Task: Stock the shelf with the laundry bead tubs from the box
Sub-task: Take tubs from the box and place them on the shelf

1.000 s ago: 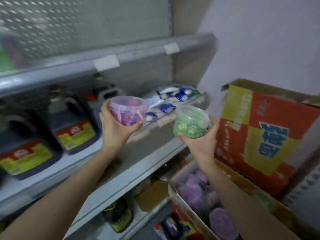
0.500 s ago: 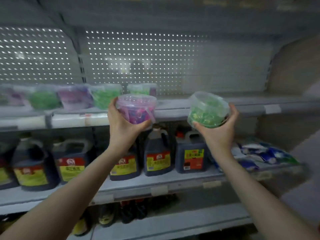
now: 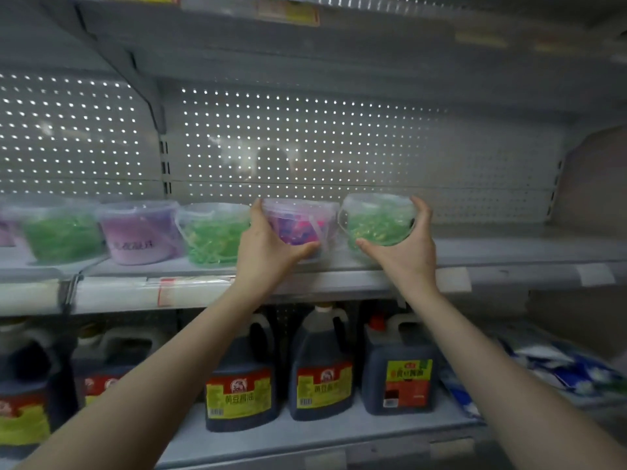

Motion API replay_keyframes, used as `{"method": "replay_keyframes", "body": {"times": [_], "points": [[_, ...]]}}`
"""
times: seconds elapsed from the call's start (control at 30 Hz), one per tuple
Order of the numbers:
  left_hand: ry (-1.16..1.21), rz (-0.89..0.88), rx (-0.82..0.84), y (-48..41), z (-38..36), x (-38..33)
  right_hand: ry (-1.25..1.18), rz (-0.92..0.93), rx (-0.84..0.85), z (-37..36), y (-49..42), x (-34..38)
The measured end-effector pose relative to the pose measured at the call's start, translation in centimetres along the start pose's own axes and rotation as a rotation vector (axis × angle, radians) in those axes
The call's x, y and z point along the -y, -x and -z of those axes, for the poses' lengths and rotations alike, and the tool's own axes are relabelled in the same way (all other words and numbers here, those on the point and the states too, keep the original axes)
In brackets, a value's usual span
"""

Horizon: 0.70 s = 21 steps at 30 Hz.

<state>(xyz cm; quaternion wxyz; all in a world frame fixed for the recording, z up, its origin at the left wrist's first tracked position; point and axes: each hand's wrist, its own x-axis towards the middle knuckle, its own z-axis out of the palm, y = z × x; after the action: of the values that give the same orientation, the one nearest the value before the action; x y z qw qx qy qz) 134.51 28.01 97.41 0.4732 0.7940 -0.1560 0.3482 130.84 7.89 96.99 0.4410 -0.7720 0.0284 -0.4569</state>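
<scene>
Fingers (image 3: 420,213) wrap the pink tub (image 3: 298,222), left, and green tub (image 3: 376,218), right. Raised moments ago, both now reach the shelf (image 3: 509,262), three o'clock of the row (image 3: 135,232).

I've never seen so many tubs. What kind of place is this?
Probably a shop: a metal shelf with front labels, identical dark sauce jugs in a row, and matching laundry bead tubs lined up.

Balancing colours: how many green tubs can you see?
3: a far-left tub and a middle tub on the shelf, a third tub in the right hand. More may lie off-frame.
</scene>
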Motion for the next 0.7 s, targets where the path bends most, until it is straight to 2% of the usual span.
{"method": "replay_keyframes", "body": {"times": [0.3,0.57,0.7], "points": [[-0.065,0.068,0.142,-2.0,-1.3,1.3,0.215,-0.117,0.142,-0.5,-0.6,-1.2],[-0.22,0.019,0.156,2.2,0.5,0.0,0.209,-0.108,0.092,3.4,3.4,-1.6],[-0.263,-0.09,0.211,6.4,0.6,-2.0,0.275,-0.051,0.055,7.0,6.8,-3.2]]}}
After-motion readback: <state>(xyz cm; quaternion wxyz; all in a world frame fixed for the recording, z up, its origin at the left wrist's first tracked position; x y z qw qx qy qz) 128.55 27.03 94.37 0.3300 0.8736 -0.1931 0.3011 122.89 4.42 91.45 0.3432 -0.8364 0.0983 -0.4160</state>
